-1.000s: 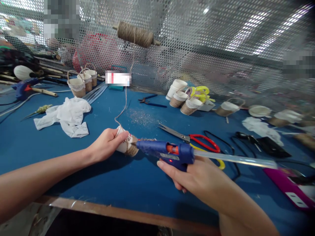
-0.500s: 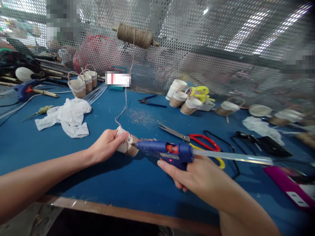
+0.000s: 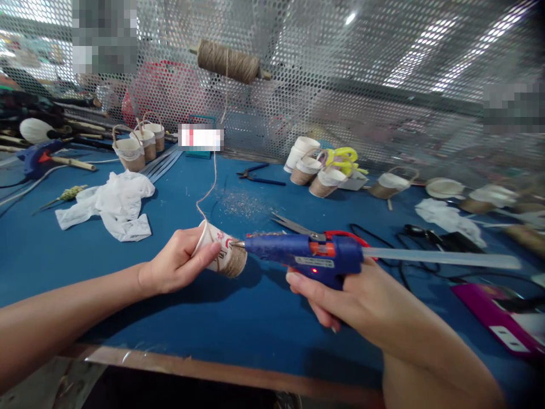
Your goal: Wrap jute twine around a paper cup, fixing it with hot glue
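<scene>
My left hand (image 3: 176,266) is closed round a small white paper cup (image 3: 215,248) lying on its side, its base end wrapped in brown twine. A strand of twine (image 3: 212,182) runs from the cup up to a twine spool (image 3: 225,61) fixed to the mesh wall. My right hand (image 3: 340,301) grips a blue hot glue gun (image 3: 317,257) with a clear glue stick sticking out of its back. The gun's nozzle touches the wrapped part of the cup.
Red-handled scissors (image 3: 317,234) lie just behind the gun on the blue table (image 3: 238,318). A crumpled white cloth (image 3: 113,201) lies at left, twine-wrapped cups (image 3: 313,173) and small baskets (image 3: 131,150) farther back. Pliers (image 3: 255,175), black cables and a magenta box (image 3: 494,321) sit at right.
Both hands have lifted slightly and the cup has tilted up. The glue gun has shifted a little to the right, its nozzle still at the cup.
</scene>
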`<state>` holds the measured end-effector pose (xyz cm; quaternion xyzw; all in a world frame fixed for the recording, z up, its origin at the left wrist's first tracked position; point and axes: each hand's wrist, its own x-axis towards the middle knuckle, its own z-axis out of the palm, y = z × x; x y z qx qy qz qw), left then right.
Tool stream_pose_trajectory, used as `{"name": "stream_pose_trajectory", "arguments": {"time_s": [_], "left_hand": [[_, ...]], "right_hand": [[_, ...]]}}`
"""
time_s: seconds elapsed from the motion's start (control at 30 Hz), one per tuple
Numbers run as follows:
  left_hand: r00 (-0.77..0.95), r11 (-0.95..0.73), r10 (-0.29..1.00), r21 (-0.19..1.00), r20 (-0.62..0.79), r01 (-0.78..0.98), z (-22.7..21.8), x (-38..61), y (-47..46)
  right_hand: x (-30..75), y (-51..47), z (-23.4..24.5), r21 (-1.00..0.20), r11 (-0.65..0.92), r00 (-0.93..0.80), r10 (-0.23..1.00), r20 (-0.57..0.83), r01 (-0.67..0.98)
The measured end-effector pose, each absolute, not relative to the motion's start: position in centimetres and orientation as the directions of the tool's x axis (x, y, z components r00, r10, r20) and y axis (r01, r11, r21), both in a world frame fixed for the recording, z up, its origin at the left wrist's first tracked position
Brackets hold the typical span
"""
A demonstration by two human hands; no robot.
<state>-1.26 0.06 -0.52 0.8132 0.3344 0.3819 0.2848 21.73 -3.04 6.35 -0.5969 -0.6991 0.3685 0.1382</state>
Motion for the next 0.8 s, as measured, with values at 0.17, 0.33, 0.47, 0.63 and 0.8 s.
{"name": "stream_pose_trajectory", "arguments": {"time_s": [0.17,0.33,0.47,0.63,0.8], "left_hand": [[0.489,-0.727,0.673,0.619,0.555,0.298,-0.41,-1.09,0.14],[0.486,-0.735,0.66,0.625,0.573,0.262,-0.56,-1.12,0.28],[0.488,-0.757,0.638,0.601,0.595,0.256,-0.51,-1.11,0.29],[0.503,-0.786,0.604,0.566,0.618,0.25,-0.41,-1.1,0.28],[0.51,-0.77,0.619,0.588,0.597,0.247,-0.44,-1.1,0.23]], "right_hand": [[22.06,-2.72,6.32,-0.674,0.03,-0.279,0.923,-0.265,0.738],[22.31,-2.78,6.15,-0.648,0.02,-0.287,0.907,-0.308,0.761],[22.21,-2.67,6.24,-0.668,0.021,-0.28,0.917,-0.283,0.744],[22.26,-2.68,6.26,-0.66,0.042,-0.301,0.911,-0.284,0.75],[22.26,-2.81,6.07,-0.661,0.028,-0.279,0.919,-0.277,0.75]]}}
